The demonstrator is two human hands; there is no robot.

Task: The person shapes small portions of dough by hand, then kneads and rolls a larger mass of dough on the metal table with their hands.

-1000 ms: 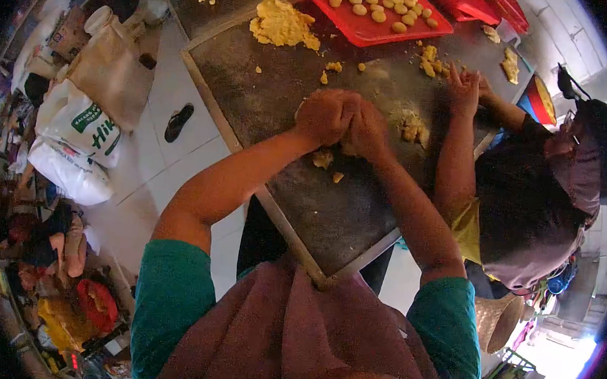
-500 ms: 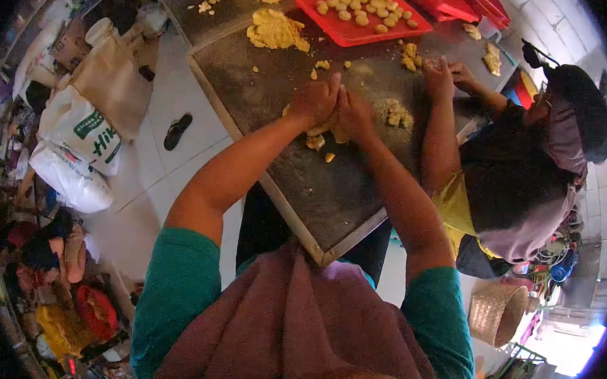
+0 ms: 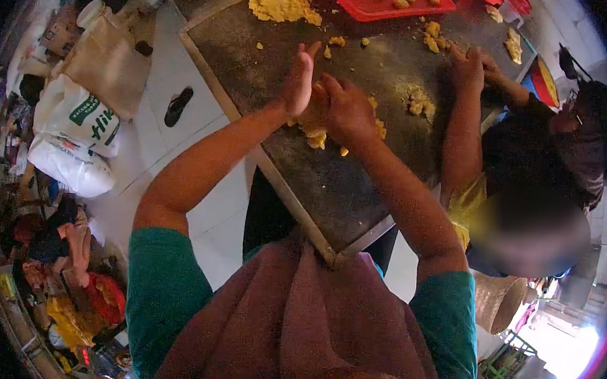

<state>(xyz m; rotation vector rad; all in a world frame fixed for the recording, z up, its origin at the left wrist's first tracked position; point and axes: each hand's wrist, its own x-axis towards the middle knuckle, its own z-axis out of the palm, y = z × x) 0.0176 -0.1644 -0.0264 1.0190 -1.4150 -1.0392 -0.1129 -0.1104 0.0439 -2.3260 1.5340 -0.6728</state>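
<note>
My left hand point(image 3: 299, 83) is raised over the worktable with its fingers straight and the palm turned toward the right. Close beside it, my right hand point(image 3: 352, 113) curls its fingers over a lump of yellow-tan dough point(image 3: 314, 113), partly hidden by the hand. Crumbly bits of the same dough point(image 3: 317, 140) lie on the dark tabletop point(image 3: 331, 191) just below and around the hands. Some small crumbs sit beyond my fingertips.
A flattened dough mass point(image 3: 281, 1) lies at the far left. Behind the hands stands a red tray point(image 3: 372, 13) of small dough balls. A co-worker's hands point(image 3: 470, 67) work at the right, near another crumbly pile point(image 3: 419, 101). A metal edge point(image 3: 295, 213) borders the table.
My hands were pressed together; now they are apart, the left opened upright and the right lower over the dough. The view has shifted, and the co-worker's head has lowered.
</note>
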